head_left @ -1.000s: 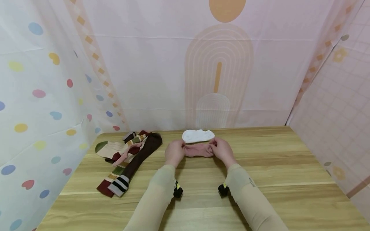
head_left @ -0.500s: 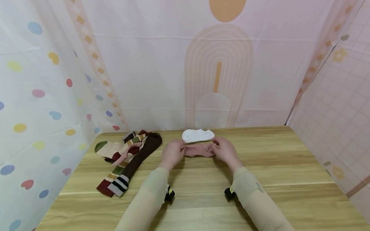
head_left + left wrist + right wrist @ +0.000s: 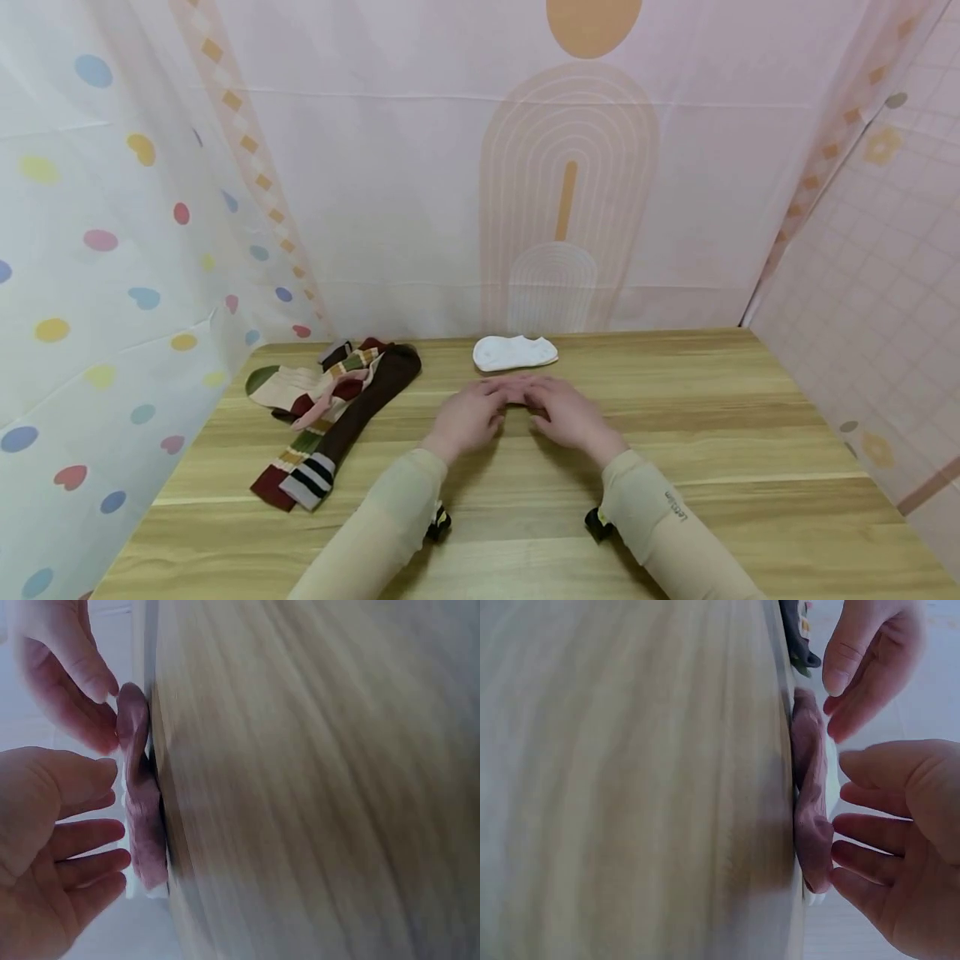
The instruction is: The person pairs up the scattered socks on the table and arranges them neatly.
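A pink ankle sock (image 3: 144, 825) lies flat along the wooden table, mostly hidden by the hands in the head view. My left hand (image 3: 467, 417) is over its left part, fingers loosely extended with the fingertips right at the sock. On the other side my right hand (image 3: 568, 417) mirrors it, its relaxed fingers spread along the sock (image 3: 810, 780) in the right wrist view. Neither hand pinches the fabric. Just behind, a white low-cut sock (image 3: 513, 353) lies flat, parallel to the pink one.
A loose pile of socks lies at the left of the wooden table (image 3: 712, 475): a dark brown one (image 3: 371, 400) with a striped cuff, a cream one with a green end (image 3: 288, 386), a pink one and others. A patterned curtain (image 3: 405, 208) hangs behind the table.
Earlier both hands pinched the pink sock's ends. They have let go and moved inward, fingers now laid over it. The white sock and the pile have stayed put.
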Motion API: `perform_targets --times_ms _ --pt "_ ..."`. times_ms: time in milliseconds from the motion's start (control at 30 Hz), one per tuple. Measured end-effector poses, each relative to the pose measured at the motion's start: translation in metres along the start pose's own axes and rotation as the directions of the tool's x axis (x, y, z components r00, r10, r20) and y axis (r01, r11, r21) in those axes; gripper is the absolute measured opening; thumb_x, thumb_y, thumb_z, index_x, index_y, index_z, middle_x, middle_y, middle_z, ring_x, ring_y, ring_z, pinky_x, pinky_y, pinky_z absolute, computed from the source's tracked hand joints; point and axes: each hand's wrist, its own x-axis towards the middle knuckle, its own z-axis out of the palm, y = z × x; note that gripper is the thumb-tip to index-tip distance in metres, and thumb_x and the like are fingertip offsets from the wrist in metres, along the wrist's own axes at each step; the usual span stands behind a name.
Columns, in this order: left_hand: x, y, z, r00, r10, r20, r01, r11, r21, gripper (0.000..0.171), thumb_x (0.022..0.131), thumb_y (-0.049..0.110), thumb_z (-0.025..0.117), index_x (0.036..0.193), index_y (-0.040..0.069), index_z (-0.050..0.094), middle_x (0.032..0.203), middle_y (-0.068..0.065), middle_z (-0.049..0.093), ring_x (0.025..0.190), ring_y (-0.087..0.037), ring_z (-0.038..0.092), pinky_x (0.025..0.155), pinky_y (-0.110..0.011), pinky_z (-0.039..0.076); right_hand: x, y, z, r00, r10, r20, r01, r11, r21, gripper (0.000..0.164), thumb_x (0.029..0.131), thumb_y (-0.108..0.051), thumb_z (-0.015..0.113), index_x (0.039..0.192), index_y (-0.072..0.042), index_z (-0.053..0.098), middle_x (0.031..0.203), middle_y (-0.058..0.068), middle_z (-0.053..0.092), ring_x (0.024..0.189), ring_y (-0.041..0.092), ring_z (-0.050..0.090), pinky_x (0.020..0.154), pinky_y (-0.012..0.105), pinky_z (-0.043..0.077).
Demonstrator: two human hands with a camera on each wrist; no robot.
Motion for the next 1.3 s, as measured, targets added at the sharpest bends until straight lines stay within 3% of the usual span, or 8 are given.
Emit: perform_targets --times_ms 100,233,467,700,933,1100,1300 --pt "-0.001 0.004 0.0 0.996 -0.03 0.085 0.029 0.999 0.022 0.04 0.092 0.02 0.071 0.128 0.005 0.063 0.139 -0.019 0.054 0.127 -0.038 0.051 0.1 -0.049 0.045 0.0 -0.002 0.001 0.999 -0.002 0.049 0.002 1.0 -0.003 0.046 0.093 -0.015 0.07 0.133 0.004 0.058 0.141 0.019 0.051 0.135 0.041 0.041 0.111 0.051 0.033" --pt "-0.003 0.006 0.001 0.984 -0.063 0.165 0.057 0.998 0.042 0.049 0.094 0.027 0.069 0.137 0.004 0.057 0.143 -0.02 0.05 0.131 -0.039 0.047 0.104 -0.047 0.043 -0.001 -0.003 0.002 0.994 0.017 0.108 -0.017 1.0 0.0 0.048 0.095 -0.021 0.067 0.135 0.004 0.057 0.146 0.02 0.047 0.138 0.042 0.037 0.112 0.052 0.031" --pt "-0.004 0.003 0.005 0.983 -0.052 0.177 0.044 0.998 0.048 0.05 0.093 0.029 0.07 0.136 0.005 0.06 0.141 -0.022 0.051 0.13 -0.043 0.047 0.105 -0.048 0.041 0.002 0.002 0.003 0.984 0.015 0.175 -0.019 1.0 0.021 0.044 0.097 -0.022 0.065 0.133 0.003 0.059 0.146 0.022 0.046 0.139 0.039 0.036 0.114 0.049 0.029" --pt "-0.003 -0.011 0.008 0.983 -0.013 0.184 0.018 1.0 -0.024 0.047 0.093 0.027 0.07 0.136 0.009 0.06 0.142 -0.021 0.051 0.132 -0.041 0.045 0.107 -0.05 0.039 0.005 0.007 -0.001 0.986 0.015 0.166 -0.031 0.995 0.091 0.035 0.096 -0.015 0.065 0.124 0.006 0.063 0.133 0.021 0.057 0.129 0.036 0.049 0.11 0.047 0.035" --pt "-0.003 -0.019 0.004 0.974 0.007 0.228 0.009 0.998 -0.066 0.05 0.096 0.029 0.066 0.142 0.014 0.055 0.146 -0.017 0.048 0.138 -0.038 0.04 0.111 -0.049 0.034 0.005 0.01 -0.004 0.987 -0.016 0.16 0.002 0.996 0.087 0.033 0.097 -0.016 0.064 0.122 0.005 0.065 0.13 0.02 0.06 0.128 0.036 0.05 0.109 0.047 0.036" --pt "-0.005 -0.019 0.001 0.981 0.025 0.194 -0.011 0.997 -0.072 0.048 0.096 0.029 0.067 0.139 0.01 0.058 0.144 -0.016 0.051 0.136 -0.036 0.043 0.111 -0.047 0.035 0.006 0.009 -0.003 0.995 -0.062 0.081 0.056 0.995 0.078 0.027 0.095 -0.013 0.066 0.116 0.004 0.067 0.12 0.018 0.065 0.121 0.036 0.055 0.105 0.047 0.04" --pt "-0.01 -0.02 -0.001 0.999 -0.005 0.042 0.011 0.992 -0.125 0.036 0.094 0.021 0.069 0.128 0.011 0.066 0.134 -0.013 0.061 0.123 -0.033 0.056 0.101 -0.048 0.044 0.007 0.008 -0.004 0.999 -0.025 -0.022 0.027 0.995 0.099 0.019 0.093 -0.01 0.068 0.11 -0.002 0.067 0.107 0.012 0.069 0.104 0.03 0.063 0.093 0.046 0.048"
